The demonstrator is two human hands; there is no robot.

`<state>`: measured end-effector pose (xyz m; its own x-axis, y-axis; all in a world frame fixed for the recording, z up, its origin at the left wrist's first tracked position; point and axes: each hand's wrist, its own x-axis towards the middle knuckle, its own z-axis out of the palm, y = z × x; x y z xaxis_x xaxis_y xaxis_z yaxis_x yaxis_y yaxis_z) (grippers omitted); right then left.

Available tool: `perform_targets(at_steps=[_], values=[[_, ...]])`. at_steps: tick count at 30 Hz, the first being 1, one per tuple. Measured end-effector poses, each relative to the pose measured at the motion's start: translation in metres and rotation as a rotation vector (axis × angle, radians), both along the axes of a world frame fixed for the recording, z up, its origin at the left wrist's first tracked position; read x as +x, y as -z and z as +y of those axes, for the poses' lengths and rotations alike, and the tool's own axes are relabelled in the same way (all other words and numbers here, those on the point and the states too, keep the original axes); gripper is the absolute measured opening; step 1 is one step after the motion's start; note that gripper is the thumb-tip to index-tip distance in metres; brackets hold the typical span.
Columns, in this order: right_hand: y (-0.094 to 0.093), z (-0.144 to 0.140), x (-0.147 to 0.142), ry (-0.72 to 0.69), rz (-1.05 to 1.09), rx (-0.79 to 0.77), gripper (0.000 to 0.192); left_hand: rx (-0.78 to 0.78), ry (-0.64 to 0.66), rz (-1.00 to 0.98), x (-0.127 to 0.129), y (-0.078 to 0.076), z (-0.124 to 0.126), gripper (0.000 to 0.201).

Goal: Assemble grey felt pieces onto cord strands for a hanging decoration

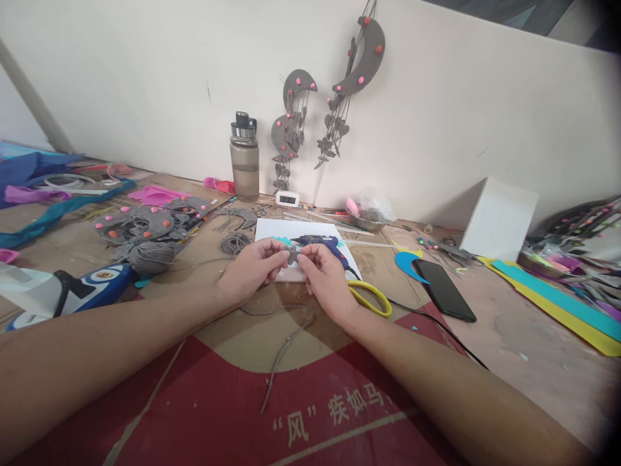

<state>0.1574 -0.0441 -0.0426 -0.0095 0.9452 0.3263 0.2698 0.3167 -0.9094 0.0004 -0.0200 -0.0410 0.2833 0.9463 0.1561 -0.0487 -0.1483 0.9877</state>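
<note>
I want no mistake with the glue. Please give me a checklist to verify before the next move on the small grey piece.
1. Small grey felt piece pinched between left hand and right hand: ok.
2. Blue glue gun lying on the white sheet, near the fingers: ok.
3. Glue gun hot: cannot tell.
4. Grey cord trailing loose under the wrists: not ok.
5. Yellow scissors beside the right wrist: ok.
</note>
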Motion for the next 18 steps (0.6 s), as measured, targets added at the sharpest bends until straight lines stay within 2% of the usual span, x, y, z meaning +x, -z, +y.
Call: perform_targets(at_steps=[6,8,11,15,18], values=[[0.001,-0.002,-0.001,0.029,-0.055,0.088,0.017,0.136,-0.139,0.372,0.001,-0.014,-0.009,0.024],[0.001,-0.002,0.0,0.021,-0.073,0.086,0.015,0.156,-0.169,0.426,0.001,-0.015,-0.009,0.026],[0.001,-0.002,0.0,0.019,-0.087,0.079,0.013,0.151,-0.195,0.368,-0.001,-0.013,-0.009,0.03],[0.0,-0.003,-0.001,0.015,-0.092,0.081,0.013,0.171,-0.154,0.228,-0.002,-0.01,-0.011,0.028],[-0.001,-0.003,-0.001,0.016,-0.105,0.084,0.013,0.182,-0.113,0.256,-0.002,-0.011,-0.014,0.025]])
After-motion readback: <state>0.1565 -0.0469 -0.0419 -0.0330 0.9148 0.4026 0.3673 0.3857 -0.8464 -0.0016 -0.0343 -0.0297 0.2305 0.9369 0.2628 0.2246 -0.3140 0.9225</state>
